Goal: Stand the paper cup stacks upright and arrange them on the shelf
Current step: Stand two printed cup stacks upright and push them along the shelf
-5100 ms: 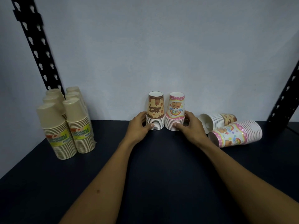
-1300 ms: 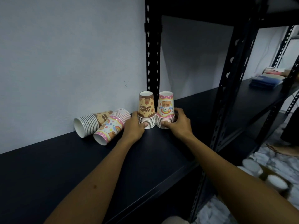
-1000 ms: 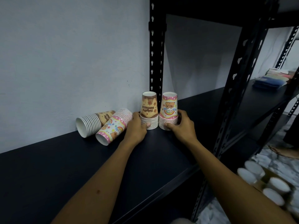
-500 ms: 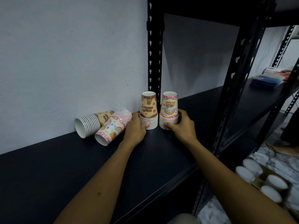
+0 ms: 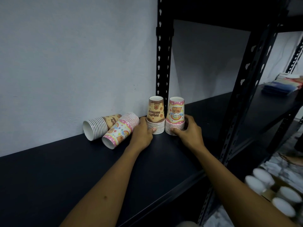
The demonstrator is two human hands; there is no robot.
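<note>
Left hand (image 5: 143, 133) grips the brown cup stack (image 5: 155, 115), right hand (image 5: 188, 129) grips the pink cup stack (image 5: 175, 117); both stand mouth-down on the shelf (image 5: 65, 169), touching, just before the black post (image 5: 162, 51). Left of the post, two stacks (image 5: 113, 126) lie sideways.

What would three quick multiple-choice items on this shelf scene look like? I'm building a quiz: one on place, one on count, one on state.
1. Where do the two lying stacks rest relative to the standing ones?
A. To their left
B. To their right
C. On top of them

2. How many cup stacks are on the shelf?
A. Two
B. Four
C. Six

3. How does the pink standing stack sit?
A. On its side
B. Mouth up
C. Mouth down

Answers:
1 A: the brown lying stack and pink lying stack sit left of the brown standing stack, gripped by the left hand.
2 B: two stand and two lie on the shelf.
3 C: the pink standing stack, gripped by the right hand, has its rims at the bottom.
</note>
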